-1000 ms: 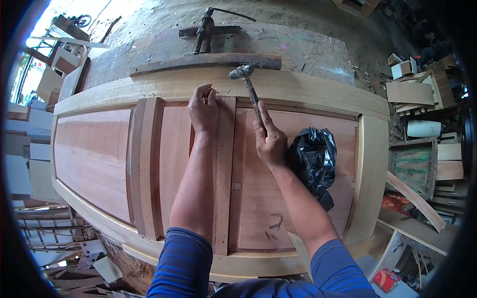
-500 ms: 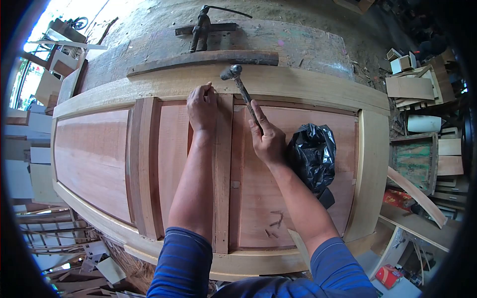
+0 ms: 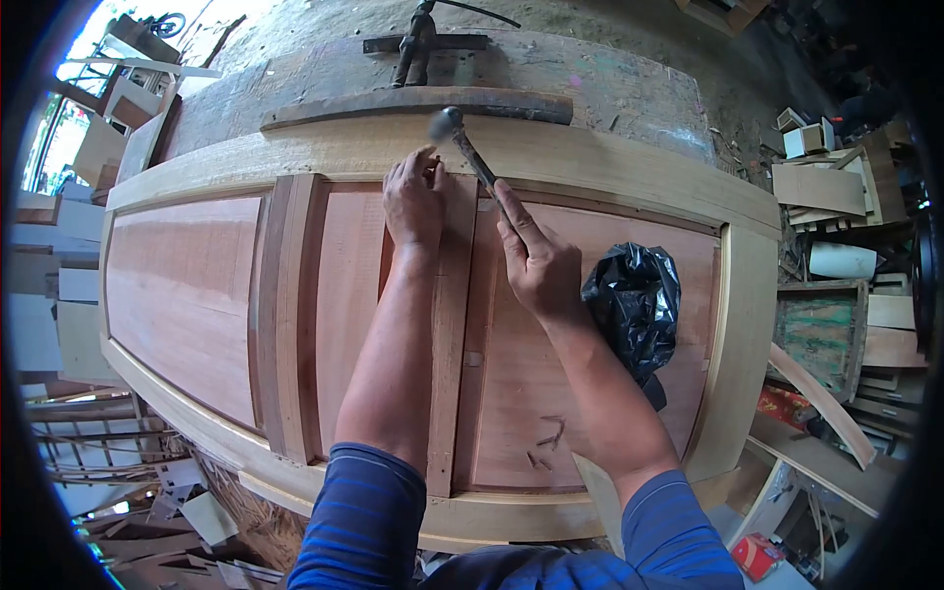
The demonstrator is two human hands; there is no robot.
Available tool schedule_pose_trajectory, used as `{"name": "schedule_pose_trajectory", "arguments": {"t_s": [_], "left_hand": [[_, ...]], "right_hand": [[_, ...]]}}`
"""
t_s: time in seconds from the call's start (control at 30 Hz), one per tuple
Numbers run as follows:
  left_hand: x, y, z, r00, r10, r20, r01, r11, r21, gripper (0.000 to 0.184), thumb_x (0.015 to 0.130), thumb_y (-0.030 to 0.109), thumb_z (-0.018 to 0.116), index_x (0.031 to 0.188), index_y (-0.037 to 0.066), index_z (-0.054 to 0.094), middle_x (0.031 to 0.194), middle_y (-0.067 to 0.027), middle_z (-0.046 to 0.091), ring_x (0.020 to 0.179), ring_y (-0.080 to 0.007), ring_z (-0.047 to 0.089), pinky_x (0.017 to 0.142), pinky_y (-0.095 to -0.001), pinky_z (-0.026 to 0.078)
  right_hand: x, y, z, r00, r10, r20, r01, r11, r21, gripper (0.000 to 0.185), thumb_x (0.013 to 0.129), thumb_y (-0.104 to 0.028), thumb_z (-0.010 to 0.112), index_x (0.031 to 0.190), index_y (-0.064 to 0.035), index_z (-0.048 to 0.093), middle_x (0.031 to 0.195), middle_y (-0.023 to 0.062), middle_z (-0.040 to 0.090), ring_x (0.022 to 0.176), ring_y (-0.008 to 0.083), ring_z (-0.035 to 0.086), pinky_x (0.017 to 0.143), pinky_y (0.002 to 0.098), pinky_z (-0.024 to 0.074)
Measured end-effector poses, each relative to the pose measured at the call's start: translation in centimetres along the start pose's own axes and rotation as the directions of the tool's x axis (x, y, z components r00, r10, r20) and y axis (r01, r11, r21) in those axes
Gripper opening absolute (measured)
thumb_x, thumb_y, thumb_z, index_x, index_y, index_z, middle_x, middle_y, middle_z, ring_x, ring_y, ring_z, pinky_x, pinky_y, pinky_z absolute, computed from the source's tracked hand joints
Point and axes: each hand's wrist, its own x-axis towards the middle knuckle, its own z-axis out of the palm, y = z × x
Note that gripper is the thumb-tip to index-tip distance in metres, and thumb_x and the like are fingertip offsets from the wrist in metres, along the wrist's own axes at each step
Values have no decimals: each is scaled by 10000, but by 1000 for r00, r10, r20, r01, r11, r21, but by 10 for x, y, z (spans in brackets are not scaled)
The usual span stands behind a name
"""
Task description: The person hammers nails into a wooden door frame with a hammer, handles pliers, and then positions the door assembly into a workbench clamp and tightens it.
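Observation:
My right hand (image 3: 543, 267) grips a hammer (image 3: 476, 159) by its dark handle, with the index finger stretched along it. The hammer's head is blurred, just above and right of my left fingertips. My left hand (image 3: 413, 205) is closed in a pinch near the upper end of a crosspiece on a panelled wooden door (image 3: 639, 179). Whatever the pinch holds is too small to make out. Right of my right wrist, a crumpled black plastic bag (image 3: 634, 305) lies on the door. Several thin brown nail-like pieces (image 3: 554, 433) are scattered on the lower panel.
Beyond the door lie a dark wooden bar (image 3: 423, 104) and a metal clamp (image 3: 416, 49) on a worn board. Stacked wood pieces (image 3: 821, 187) and a green-stained tray (image 3: 818, 329) stand at the right. Boards and offcuts crowd the left side.
The hammer's head has dropped slightly toward my left fingers. My left hand has shifted a little, with its fingers still pinched. The whole view has moved slightly.

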Motion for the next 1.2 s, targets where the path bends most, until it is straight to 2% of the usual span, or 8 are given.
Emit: {"name": "schedule_pose_trajectory", "arguments": {"t_s": [0.17, 0.47, 0.6, 0.8, 0.83, 1.03, 1.13, 1.2], "left_hand": [[2, 3, -2, 999, -46, 12, 46, 998, -41, 470, 915, 126, 799, 1370, 106, 684, 968, -90, 791, 912, -270, 744, 863, -413, 575], [-1, 8, -4, 997, -79, 10, 79, 996, -52, 520, 920, 124, 794, 1422, 110, 661, 971, -105, 790, 884, -271, 743, 850, -419, 580], [2, 9, -4, 998, -57, 11, 57, 998, -31, 527, 915, 144, 801, 1424, 112, 663, 964, -105, 782, 872, -280, 738, 852, -423, 581], [-4, 9, -9, 983, -156, 93, 164, 984, -76, 556, 915, 123, 784, 1452, 127, 640, 963, -88, 776, 998, -297, 706, 936, -445, 552], [2, 10, -8, 984, -154, 92, 161, 983, -84, 555, 914, 123, 785, 1450, 132, 642, 963, -88, 775, 996, -297, 705, 935, -445, 551], [0, 8, -4, 985, -158, 71, 162, 986, -44, 554, 912, 121, 789, 1446, 150, 643, 1000, -86, 776, 1003, -307, 701, 941, -456, 548], [2, 8, -8, 989, -118, 87, 126, 988, -95, 541, 929, 151, 774, 1452, 156, 635, 999, -84, 776, 1019, -312, 702, 944, -456, 546], [5, 9, -4, 993, -94, 67, 98, 994, -56, 340, 939, 144, 756, 1275, 129, 711, 996, -88, 772, 1038, -312, 706, 944, -457, 546]], "right_hand": [[4, 1, -9, 986, -1, 168, 48, 961, -273, 640, 1019, -184, 702, 1599, -378, 515, 639, 76, 562, 538, 293, 616, 503, 460, 530], [3, -12, -20, 1000, -27, 14, 26, 998, 50, 619, 1024, -121, 681, 1601, -282, 526, 919, 167, 758, 678, 332, 718, 602, 466, 572], [15, -7, -22, 967, 47, 252, 10, 976, -219, 670, 1024, -91, 664, 1632, -300, 474, 970, 186, 768, 680, 308, 736, 584, 446, 587], [3, -10, -15, 998, -45, 35, 44, 998, 35, 637, 1040, -188, 659, 1626, -355, 474, 722, 120, 641, 610, 328, 678, 561, 502, 571], [8, -13, -18, 922, 175, 347, -66, 951, -303, 669, 1023, -136, 673, 1627, -346, 476, 715, 113, 634, 590, 316, 666, 560, 489, 573], [14, -23, -20, 991, -98, -96, 102, 994, 36, 671, 1036, -201, 643, 1643, -393, 430, 711, 137, 655, 610, 349, 691, 579, 525, 588], [9, -10, -17, 945, 89, 316, -9, 969, -246, 673, 1037, -205, 646, 1652, -361, 422, 720, 149, 664, 616, 349, 695, 584, 519, 589], [8, -3, -20, 966, 57, 251, 1, 974, -225, 672, 1040, -202, 655, 1662, -287, 416, 727, 157, 678, 633, 347, 709, 595, 487, 597]]}}
